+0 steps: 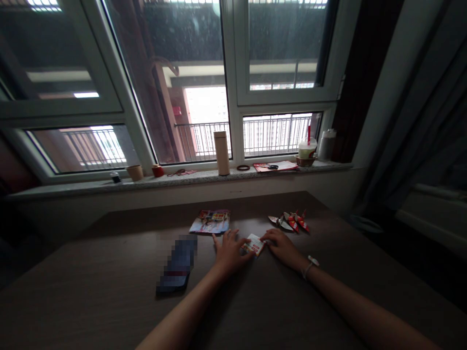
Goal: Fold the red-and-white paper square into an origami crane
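A small folded piece of printed paper [254, 244], white with red and orange patches, lies between my hands on the dark table. My left hand [230, 251] holds its left side, with the thumb and index finger on the paper and the other fingers spread. At the right edge, my right hand [282, 247] grips the paper with bunched fingertips; a pale bracelet circles that wrist. Several folded paper shapes [292, 221], red and white with pointed ends, lie beyond my right hand. Behind my left hand is a stack of colourful printed sheets [210, 221].
A phone-like dark object [177, 265], pixelated, lies left of my left hand. The windowsill [175, 180] carries a tall beige bottle [221, 153], a paper cup [134, 172], scissors [272, 167] on papers, a drink cup with a red straw [307, 147] and a grey bottle [327, 145].
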Demonstrator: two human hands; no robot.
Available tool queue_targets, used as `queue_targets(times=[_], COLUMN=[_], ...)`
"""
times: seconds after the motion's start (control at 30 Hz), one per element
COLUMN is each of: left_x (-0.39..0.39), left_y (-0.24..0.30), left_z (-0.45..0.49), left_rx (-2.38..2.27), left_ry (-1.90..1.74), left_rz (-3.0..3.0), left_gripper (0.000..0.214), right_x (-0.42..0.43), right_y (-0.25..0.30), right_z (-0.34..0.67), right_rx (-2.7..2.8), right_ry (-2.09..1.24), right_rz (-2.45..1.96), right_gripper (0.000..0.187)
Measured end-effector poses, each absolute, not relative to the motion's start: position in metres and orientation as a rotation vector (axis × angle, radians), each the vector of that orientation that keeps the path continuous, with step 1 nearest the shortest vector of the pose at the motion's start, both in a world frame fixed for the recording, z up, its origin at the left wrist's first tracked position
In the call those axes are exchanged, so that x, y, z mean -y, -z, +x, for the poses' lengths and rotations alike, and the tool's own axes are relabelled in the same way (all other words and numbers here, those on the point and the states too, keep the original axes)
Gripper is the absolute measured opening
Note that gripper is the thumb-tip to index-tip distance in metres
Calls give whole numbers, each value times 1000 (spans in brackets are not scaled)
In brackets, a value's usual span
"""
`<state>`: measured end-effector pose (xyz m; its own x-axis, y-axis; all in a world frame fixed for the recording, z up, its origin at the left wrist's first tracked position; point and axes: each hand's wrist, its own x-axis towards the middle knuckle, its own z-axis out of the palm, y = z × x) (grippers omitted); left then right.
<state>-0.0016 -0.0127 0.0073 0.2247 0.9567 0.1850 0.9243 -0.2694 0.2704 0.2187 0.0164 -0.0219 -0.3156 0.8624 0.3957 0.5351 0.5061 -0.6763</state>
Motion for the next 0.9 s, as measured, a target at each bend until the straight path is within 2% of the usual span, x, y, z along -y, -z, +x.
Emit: queue_targets(times=[0.5,0.9], left_x=[12,12], left_y=[-10,-11], left_z=[-2,-3], left_rx=[-1855,-1802], left_ry=[-352,-373], left_rz=[2323,2314], left_gripper=[48,48], right_x=[-19,-19], right_y=[21,17], right_z=[220,219], right_rx=[2000,2060], right_ry=[-590,-555], right_rz=[-1173,-1123], right_gripper=[18,19])
